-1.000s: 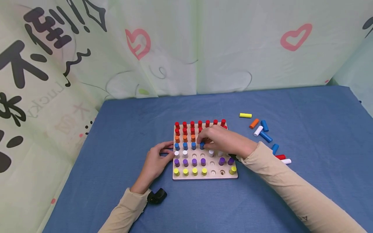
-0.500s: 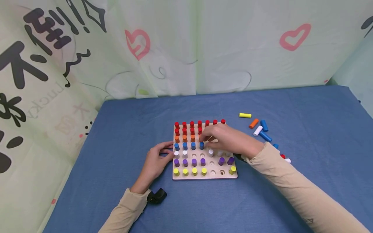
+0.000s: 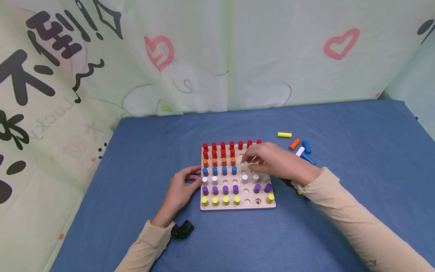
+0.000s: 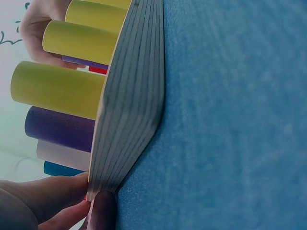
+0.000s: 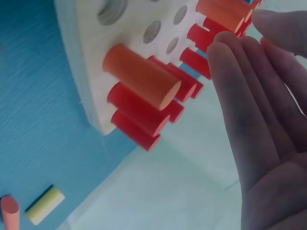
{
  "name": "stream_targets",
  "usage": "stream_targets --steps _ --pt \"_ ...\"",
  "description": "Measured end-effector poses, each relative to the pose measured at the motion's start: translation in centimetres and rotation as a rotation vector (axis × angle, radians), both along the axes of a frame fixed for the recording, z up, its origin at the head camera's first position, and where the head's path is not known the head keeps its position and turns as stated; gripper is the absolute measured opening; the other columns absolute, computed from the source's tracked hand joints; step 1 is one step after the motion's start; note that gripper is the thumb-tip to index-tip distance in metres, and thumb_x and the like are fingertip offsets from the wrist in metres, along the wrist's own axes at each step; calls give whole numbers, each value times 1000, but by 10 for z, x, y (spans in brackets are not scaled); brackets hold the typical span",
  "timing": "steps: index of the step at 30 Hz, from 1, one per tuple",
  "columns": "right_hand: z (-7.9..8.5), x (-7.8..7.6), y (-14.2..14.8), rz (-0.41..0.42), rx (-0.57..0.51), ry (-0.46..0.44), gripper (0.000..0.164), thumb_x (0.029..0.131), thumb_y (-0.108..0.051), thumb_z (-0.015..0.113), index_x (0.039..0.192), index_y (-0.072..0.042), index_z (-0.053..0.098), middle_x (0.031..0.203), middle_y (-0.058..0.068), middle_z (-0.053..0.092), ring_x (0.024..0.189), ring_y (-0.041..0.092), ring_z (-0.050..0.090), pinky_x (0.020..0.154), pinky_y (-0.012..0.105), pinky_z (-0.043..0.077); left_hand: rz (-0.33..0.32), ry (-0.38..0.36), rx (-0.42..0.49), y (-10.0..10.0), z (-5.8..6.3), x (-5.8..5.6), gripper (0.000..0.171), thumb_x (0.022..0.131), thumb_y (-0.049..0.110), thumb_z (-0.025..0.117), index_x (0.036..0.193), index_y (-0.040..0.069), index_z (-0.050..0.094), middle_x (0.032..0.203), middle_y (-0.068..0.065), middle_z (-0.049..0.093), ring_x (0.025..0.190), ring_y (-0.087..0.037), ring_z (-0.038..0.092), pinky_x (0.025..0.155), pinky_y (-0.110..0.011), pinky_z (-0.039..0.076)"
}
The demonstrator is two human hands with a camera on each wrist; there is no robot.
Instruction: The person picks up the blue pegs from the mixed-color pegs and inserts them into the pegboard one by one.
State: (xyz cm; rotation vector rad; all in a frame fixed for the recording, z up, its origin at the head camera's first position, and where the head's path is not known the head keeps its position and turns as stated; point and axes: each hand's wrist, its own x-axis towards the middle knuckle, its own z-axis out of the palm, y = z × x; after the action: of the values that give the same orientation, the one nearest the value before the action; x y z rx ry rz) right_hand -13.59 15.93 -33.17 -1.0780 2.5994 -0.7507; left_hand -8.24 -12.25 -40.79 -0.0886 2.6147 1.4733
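Observation:
A wooden pegboard (image 3: 252, 206) carries rows of red, orange, blue, white, purple and yellow pegs, with bare holes among them. My left hand (image 3: 181, 189) grips the board's left edge; in the left wrist view the thumb and a fingertip meet at its side. Over the board's right half hovers my right hand (image 3: 273, 160), its fingers extended and nothing between them in the right wrist view. Just left of its fingertips stand the last blue peg (image 3: 234, 170) and an orange peg (image 3: 233, 161) of their rows. One more orange peg (image 5: 141, 76) stands near the board's right edge.
Loose pegs lie right of the board: a yellow peg (image 3: 284, 134), an orange peg (image 3: 294, 144), a white peg (image 3: 300, 151) and blue pegs (image 3: 306, 146). The right sleeve (image 3: 340, 204) covers part of this area. A printed curtain (image 3: 258, 68) hangs behind the blue-covered table (image 3: 163, 139).
My right hand has let go of the blue peg, which stands in its row, and moved right over the board. The left hand keeps its place at the edge.

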Motion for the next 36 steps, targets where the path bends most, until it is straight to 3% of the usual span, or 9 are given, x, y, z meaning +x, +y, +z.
stream_targets --steps 16,22,36 --pt "0 8 28 -97 27 80 20 85 -3 76 104 -8 74 101 4 70 90 17 66 80 40 59 -5 11 -1 -1 -1 0 41 93 8 69 134 6 63 124 -10 68 101 -20 66 85 -36 59" --pt "0 8 37 -113 7 76 17 86 0 74 101 -8 73 101 4 69 95 21 69 85 41 59 -6 14 2 0 -1 0 41 93 7 69 134 6 63 126 -10 68 102 -20 66 84 -36 59" --pt "-5 8 65 -128 5 146 24 82 2 77 105 -4 73 103 7 73 90 20 72 81 40 60 -9 17 1 -1 -1 1 42 93 8 69 134 6 63 127 -10 67 102 -21 66 85 -36 59"
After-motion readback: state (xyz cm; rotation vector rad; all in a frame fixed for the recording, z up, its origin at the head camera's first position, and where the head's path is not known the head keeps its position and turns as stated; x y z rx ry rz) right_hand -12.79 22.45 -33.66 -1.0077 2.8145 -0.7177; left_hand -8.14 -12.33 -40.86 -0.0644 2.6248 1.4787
